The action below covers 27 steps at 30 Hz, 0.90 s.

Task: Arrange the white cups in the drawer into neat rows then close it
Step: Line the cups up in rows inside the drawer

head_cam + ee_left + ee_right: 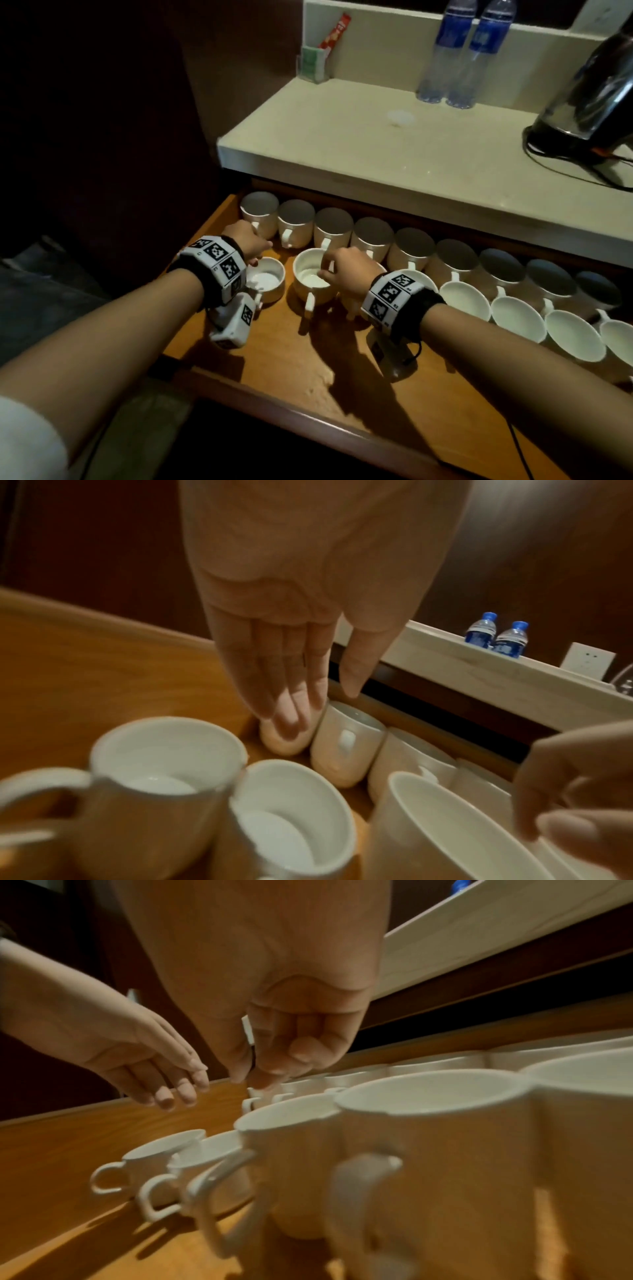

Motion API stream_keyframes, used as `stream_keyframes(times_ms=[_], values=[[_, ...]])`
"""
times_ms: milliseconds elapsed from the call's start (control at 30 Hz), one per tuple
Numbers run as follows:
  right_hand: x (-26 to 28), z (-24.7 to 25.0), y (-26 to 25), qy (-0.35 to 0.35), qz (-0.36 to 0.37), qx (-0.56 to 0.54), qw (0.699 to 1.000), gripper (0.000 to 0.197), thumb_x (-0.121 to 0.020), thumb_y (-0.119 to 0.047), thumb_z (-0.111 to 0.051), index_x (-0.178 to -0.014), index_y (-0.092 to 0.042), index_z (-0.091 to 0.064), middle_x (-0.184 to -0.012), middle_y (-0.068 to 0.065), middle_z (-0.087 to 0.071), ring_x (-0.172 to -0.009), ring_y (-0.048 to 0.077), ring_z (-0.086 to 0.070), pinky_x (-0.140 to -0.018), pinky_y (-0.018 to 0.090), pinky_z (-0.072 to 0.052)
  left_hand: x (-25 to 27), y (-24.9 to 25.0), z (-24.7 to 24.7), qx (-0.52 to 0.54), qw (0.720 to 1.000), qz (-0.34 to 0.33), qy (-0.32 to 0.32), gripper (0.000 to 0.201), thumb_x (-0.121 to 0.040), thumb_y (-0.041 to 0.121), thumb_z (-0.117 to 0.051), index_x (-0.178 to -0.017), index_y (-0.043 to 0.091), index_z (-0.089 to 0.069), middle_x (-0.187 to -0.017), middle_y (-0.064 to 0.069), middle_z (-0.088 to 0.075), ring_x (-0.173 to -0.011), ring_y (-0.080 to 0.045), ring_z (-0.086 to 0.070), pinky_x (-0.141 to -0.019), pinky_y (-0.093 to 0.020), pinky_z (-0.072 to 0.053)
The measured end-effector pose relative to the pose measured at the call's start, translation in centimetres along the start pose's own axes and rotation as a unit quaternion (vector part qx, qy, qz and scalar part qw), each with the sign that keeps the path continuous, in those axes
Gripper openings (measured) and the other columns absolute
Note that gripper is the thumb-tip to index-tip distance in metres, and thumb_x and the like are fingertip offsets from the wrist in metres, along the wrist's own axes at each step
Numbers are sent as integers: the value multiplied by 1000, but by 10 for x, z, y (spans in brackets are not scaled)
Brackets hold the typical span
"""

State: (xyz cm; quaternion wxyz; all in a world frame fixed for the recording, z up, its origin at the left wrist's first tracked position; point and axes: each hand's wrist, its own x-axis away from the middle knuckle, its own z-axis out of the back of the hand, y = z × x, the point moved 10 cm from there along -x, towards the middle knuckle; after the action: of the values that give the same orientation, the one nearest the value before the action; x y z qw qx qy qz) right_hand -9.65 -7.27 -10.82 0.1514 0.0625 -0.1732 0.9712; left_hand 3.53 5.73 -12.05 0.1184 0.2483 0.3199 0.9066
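The wooden drawer [308, 370] is pulled out. Several white cups [373, 236] line its back edge, mouths up. A second row of several cups [517, 318] runs along the right. My left hand [253, 246] [308, 696] is flat, and its straight fingers rest against the leftmost back cup [284, 739]. My right hand [325, 270] [260, 1074] has curled fingers that pinch the rim of a loose cup [305, 270] [445, 831] in front of the back row. Another loose cup [265, 277] stands just left of it, below my left hand.
A pale counter [342, 137] overhangs the back of the drawer. It carries two water bottles [455, 51], a dark kettle [592, 96] with its cord, and a sachet holder [313, 65]. The drawer floor in front of the cups is bare wood.
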Motion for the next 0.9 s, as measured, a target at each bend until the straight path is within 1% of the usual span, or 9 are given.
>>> stream_keyframes(times_ms=[100, 267, 400, 500, 533, 600, 700, 800, 900], values=[[-1, -4, -26, 4, 26, 1, 1000, 27, -91, -32, -56, -107, -13, -64, -110, 11, -66, -104, 29, -60, -79, 32, -45, 9, -17, 17, -18, 1000, 18, -9, 21, -89, 16, -62, -71, 7, -56, -71, -10, -60, -52, -19, -52, -56, -27, -45], [-8, -6, -54, -4, 34, -12, 999, 29, -89, -37, -59, -107, -14, -64, -107, 7, -66, -102, 23, -60, -76, 30, -44, 6, -42, 21, -76, 991, 56, -92, 20, -92, 9, -53, -107, -5, -56, -71, -14, -56, -51, -22, -51, -49, -24, -38], [-25, -8, -64, -14, 11, 16, 1000, 31, -88, -41, -60, -105, -15, -64, -105, 7, -66, -97, 23, -61, -70, 28, -42, -15, -43, 17, -98, 985, 44, -132, 12, -91, 5, -53, -99, -4, -57, -69, -13, -57, -49, -22, -52, -50, -28, -40], [-37, -23, -74, -44, -8, 38, 998, 29, -89, -39, -59, -104, -15, -64, -107, 7, -66, -98, 23, -61, -70, 27, -37, -30, -38, 11, -145, 973, 16, -179, 13, -90, -1, -50, -86, 0, -62, -46, -8, -53, -36, -17, -50, -45, -25, -40], [-40, -30, -77, -59, -18, 44, 997, 29, -89, -37, -59, -104, -13, -64, -107, 8, -66, -99, 23, -61, -70, 27, -37, -35, -36, 9, -166, 968, 2, -188, 14, -89, -1, -52, -82, -1, -63, -47, -7, -56, -39, -16, -54, -47, -27, -44], [-44, -40, -80, -80, -38, 44, 995, 29, -89, -36, -61, -105, -12, -65, -108, 9, -65, -99, 25, -61, -72, 28, -39, -42, -33, 5, -219, 955, -31, -197, 12, -89, 3, -56, -89, -4, -66, -73, -12, -67, -69, -23, -67, -66, -32, -54], [-50, -51, -82, -92, -61, 23, 994, 29, -87, -37, -64, -104, -14, -67, -110, 7, -65, -99, 24, -61, -73, 27, -40, -50, -32, -3, -317, 922, -85, -204, 21, -89, 9, -57, -104, -4, -64, -106, -16, -68, -102, -30, -65, -89, -36, -52], [-54, -58, -85, -106, -74, 48, 990, 34, -86, -39, -63, -111, -16, -65, -114, 6, -63, -104, 23, -60, -82, 32, -47, -51, -30, -15, -386, 884, -132, -228, 25, -88, 16, -57, -107, 0, -62, -103, -15, -62, -101, -27, -61, -90, -35, -48], [-58, -60, -85, -105, -80, 67, 989, 43, -82, -46, -65, -115, -18, -60, -117, 4, -59, -108, 23, -57, -82, 32, -45, -54, -29, -20, -420, 860, -152, -247, 26, -88, 17, -57, -108, 0, -64, -95, -12, -58, -90, -23, -56, -80, -31, -45]])
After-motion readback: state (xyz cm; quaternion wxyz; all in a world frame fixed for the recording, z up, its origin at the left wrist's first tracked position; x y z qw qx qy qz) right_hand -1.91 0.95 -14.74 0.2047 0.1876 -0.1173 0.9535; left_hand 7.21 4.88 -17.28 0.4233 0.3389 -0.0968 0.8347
